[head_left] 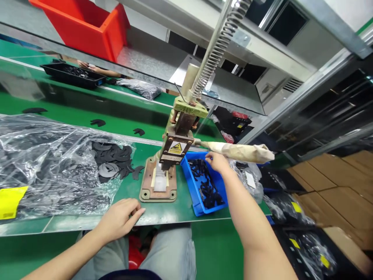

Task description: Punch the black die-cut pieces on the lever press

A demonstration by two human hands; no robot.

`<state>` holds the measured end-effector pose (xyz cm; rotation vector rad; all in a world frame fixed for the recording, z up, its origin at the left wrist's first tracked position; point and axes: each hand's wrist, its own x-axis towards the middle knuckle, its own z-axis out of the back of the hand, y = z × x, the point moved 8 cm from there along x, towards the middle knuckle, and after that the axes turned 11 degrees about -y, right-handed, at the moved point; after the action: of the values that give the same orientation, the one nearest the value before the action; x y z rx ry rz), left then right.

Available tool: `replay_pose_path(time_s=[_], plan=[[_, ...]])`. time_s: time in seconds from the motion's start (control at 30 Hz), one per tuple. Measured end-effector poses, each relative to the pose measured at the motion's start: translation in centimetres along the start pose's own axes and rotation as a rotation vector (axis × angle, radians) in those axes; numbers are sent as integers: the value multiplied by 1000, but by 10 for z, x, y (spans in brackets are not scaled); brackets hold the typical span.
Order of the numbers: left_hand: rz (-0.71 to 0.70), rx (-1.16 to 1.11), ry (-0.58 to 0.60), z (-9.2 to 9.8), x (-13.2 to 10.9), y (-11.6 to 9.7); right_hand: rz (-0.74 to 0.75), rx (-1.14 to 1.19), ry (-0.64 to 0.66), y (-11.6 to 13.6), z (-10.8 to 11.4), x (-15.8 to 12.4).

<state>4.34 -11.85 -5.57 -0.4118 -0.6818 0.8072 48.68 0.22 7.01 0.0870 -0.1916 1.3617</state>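
A hand-lever press [176, 147] stands on the green bench, its brown base plate [159, 194] bolted flat and a pale block lying under the ram. My left hand [121, 218] rests at the bench's front edge, left of the base plate, with fingers loosely bent, thumb stretched out and nothing visible in it. Over the far right part of a blue bin [201, 208] is my right hand [217, 161], its fingertips drawn together; what they hold, if anything, is hidden. Small black parts [205, 182] fill the bin. The press's wrapped lever handle [241, 151] passes just above that hand.
Left of the press lies a clear plastic bag [55, 163] with flat black curved pieces [112, 159] spilling out. A red bin [87, 29] sits on the shelf above. Beyond, another person's hand [90, 67] is at a black tray [74, 74]. Cardboard boxes [335, 190] stand right.
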Motion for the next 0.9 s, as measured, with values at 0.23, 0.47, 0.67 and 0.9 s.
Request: replay_pose_path(time_s=[0.23, 0.47, 0.67, 0.9], plan=[[4, -7, 24, 1, 0, -5, 198, 103, 238, 48, -56, -71], [-9, -8, -6, 4, -1, -7, 217, 62, 281, 77, -61, -84], [-20, 10, -17, 4, 0, -9, 189, 29, 332, 61, -59, -95], [-5, 6, 13, 4, -1, -9, 132, 84, 239, 33, -33, -102]])
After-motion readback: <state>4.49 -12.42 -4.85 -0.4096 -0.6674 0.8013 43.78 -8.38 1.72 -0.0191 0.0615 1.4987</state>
